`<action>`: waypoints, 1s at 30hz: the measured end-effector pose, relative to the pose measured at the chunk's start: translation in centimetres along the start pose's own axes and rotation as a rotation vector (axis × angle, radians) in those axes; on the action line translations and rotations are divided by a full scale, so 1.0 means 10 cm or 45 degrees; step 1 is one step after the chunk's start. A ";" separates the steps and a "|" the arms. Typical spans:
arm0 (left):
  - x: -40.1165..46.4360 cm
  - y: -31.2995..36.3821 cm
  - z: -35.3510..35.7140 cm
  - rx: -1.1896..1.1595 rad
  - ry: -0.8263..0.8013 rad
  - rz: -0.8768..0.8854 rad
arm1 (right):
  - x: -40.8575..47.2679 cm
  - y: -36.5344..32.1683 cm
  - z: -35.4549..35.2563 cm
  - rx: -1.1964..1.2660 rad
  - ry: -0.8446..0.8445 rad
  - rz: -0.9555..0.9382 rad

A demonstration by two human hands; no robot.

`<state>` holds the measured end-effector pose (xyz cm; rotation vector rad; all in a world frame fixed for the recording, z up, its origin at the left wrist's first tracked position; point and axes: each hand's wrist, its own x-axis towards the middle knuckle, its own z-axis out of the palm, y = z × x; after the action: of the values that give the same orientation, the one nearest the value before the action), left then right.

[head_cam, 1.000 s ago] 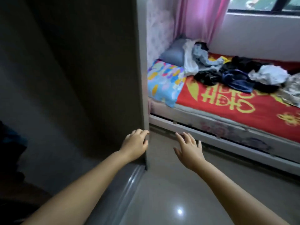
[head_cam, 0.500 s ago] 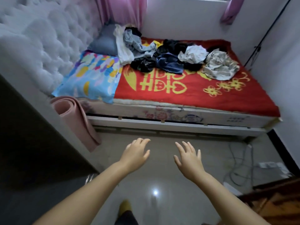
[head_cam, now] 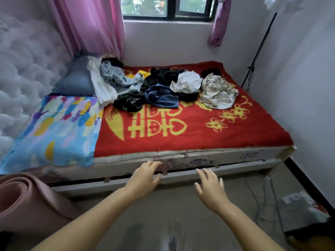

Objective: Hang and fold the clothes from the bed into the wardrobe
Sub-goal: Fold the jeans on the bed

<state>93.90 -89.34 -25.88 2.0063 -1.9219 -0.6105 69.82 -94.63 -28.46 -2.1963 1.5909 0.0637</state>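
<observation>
**Both hands raised before the bed, clothes untouched**

Since the earlier frames the dark wardrobe panel has left the view, and the whole bed with the white padded mattress edge (head_cam: 235,156) is now seen, closer than before. Both forearms are held out as before, with the hands now level with the bed's front edge. The left hand (head_cam: 145,175) is seen at 6 o'clock with fingers loosely spread and nothing held; whether its fingertips touch the mattress edge cannot be told. The right hand (head_cam: 210,185) is seen just toward 5 o'clock of it, fingers straight and apart, also holding nothing, over the grey tiled floor (head_cam: 163,211).

The heap of crumpled clothes (head_cam: 159,86), dark, blue, grey and white, lies at 12 o'clock on the red blanket with yellow symbols (head_cam: 181,136), well apart from both hands. A grey pillow (head_cam: 76,80) is seen at 10 o'clock, touching the heap, and a blue sheet with coloured patches (head_cam: 54,131) at 9 o'clock. A rolled pink mat (head_cam: 21,200) stands at 8 o'clock. Pink curtains (head_cam: 90,24) hang at 11 o'clock beside the dark-framed window (head_cam: 170,15).
</observation>
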 end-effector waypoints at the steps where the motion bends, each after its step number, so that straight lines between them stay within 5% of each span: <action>1: 0.10 -0.05 -0.05 0.002 0.000 -0.010 | 0.07 0.00 -0.05 -0.003 -0.003 -0.002; 11: 1.90 -0.02 0.07 0.017 -0.105 0.026 | 1.45 0.76 -0.60 0.012 -0.102 0.024; 21: 3.81 0.40 0.09 -0.100 -0.001 -0.084 | 3.45 1.49 -1.48 -0.113 -0.190 -0.132; 30: 4.63 -0.45 -0.07 0.003 -0.043 -0.283 | 5.04 1.25 -1.50 -0.317 -0.328 -0.386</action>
<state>98.93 -135.18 -32.01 2.2432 -1.7305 -0.6999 72.48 -148.40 -32.86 -2.4753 1.1507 0.4559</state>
